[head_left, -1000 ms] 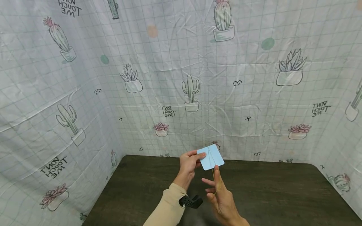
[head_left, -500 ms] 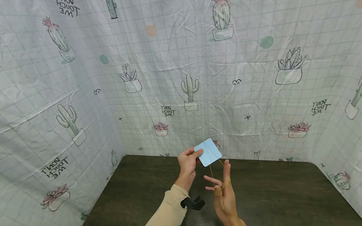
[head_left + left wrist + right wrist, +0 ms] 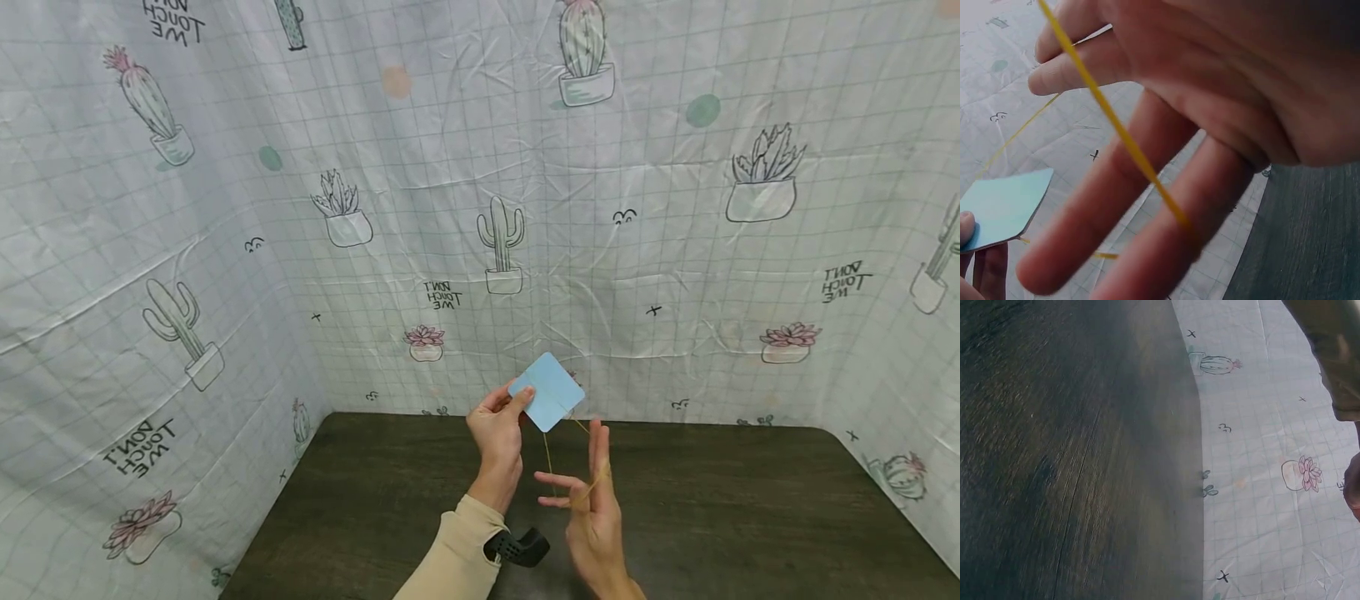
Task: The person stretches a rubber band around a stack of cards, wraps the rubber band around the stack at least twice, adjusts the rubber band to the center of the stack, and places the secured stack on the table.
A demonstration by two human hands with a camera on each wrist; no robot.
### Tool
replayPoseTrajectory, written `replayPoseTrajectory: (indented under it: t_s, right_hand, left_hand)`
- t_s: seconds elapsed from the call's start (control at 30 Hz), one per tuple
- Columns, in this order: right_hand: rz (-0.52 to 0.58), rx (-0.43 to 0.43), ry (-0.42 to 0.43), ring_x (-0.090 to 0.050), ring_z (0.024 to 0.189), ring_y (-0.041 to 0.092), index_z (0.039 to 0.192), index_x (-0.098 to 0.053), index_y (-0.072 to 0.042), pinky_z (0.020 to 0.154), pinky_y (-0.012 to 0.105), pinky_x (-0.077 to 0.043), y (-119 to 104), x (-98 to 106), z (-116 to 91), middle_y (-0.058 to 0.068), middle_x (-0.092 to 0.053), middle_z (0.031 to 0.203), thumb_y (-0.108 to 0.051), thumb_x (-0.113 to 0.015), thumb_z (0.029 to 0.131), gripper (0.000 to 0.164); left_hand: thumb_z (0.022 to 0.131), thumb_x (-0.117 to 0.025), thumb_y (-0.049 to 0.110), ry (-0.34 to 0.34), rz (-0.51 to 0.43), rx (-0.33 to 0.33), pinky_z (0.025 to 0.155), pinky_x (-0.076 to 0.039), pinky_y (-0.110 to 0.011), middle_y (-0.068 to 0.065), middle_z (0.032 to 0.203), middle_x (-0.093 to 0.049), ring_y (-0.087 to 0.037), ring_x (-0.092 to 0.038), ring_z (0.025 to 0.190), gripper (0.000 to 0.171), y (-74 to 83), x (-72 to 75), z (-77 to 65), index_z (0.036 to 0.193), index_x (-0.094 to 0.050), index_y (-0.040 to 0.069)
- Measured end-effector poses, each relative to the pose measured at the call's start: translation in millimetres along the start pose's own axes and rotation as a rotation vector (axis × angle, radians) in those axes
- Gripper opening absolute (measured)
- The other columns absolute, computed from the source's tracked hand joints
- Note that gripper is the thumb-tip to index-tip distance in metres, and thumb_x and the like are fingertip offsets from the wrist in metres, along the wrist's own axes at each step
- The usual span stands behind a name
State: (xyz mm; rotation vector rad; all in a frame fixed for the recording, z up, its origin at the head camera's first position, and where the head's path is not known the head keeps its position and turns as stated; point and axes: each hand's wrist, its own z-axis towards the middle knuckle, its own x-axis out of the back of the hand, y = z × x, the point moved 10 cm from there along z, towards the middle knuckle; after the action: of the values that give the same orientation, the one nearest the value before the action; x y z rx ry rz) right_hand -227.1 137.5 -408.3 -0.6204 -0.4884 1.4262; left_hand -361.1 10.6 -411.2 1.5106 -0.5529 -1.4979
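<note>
My left hand pinches a light-blue square card with rounded corners, thumb on its face. The card is tilted like a diamond in the head view, raised above the table. From its lower edges a thin yellow rubber band stretches to my right hand. That hand stands apart from the card, its fingers extended and spread in two pairs, with the band looped around them. Close up in the left wrist view, the rubber band crosses in front of the right palm, and the card sits at the left.
A dark wood-grain table lies below both hands. White cloth printed with cacti surrounds its back and sides. A black strap is on the left wrist, by the beige sleeve. The right wrist view shows mostly table and cloth.
The card has turned into a diamond position and risen slightly to the left. My right hand's fingertip has come away from the card's corner, and two band strands now span the gap.
</note>
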Motion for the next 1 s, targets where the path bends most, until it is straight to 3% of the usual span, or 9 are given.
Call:
replayPoseTrajectory:
  t_s: [0.3, 0.5, 0.73, 1.0]
  right_hand:
    - [0.029, -0.214, 0.100, -0.072, 0.094, 0.017, 0.162, 0.005, -0.026, 0.061, 0.042, -0.059, 15, 8, 1, 0.002, 0.003, 0.169, -0.012, -0.019, 0.112, 0.057]
    - [0.103, -0.349, 0.138, -0.073, 0.092, 0.021, 0.162, 0.001, -0.026, 0.064, 0.043, -0.059, 29, 12, -1, 0.002, -0.001, 0.169, -0.022, -0.016, 0.113, 0.053]
    - [0.181, -0.499, 0.112, -0.073, 0.090, 0.026, 0.162, 0.000, -0.017, 0.068, 0.049, -0.058, 47, 15, -4, 0.006, -0.006, 0.168, -0.035, -0.014, 0.112, 0.055]
    - [0.309, -0.611, 0.002, -0.073, 0.094, 0.030, 0.163, -0.005, -0.012, 0.075, 0.050, -0.058, 59, 16, -3, 0.009, -0.007, 0.167, -0.047, -0.013, 0.110, 0.064]
  left_hand:
    - [0.077, -0.084, -0.005, -0.022, 0.003, -0.064, 0.057, -0.055, -0.024, -0.008, 0.076, -0.070, -0.013, -0.067, 0.065, 0.023, 8.8, -1.4, -3.8, 0.096, -0.075, -0.012]
    - [0.077, -0.084, -0.004, -0.072, 0.030, -0.107, 0.057, -0.055, -0.023, -0.011, 0.078, -0.071, -0.012, -0.066, 0.066, 0.023, 15.3, -4.3, -6.5, 0.095, -0.075, -0.012]
    - [0.077, -0.085, -0.002, -0.143, 0.077, -0.172, 0.060, -0.054, -0.024, -0.015, 0.078, -0.072, -0.011, -0.065, 0.065, 0.020, 24.4, -7.4, -10.3, 0.094, -0.076, -0.010]
    - [0.078, -0.084, -0.004, -0.265, 0.117, -0.201, 0.061, -0.055, -0.024, -0.021, 0.079, -0.072, -0.011, -0.067, 0.067, 0.018, 29.6, -11.2, -9.4, 0.093, -0.076, -0.010]
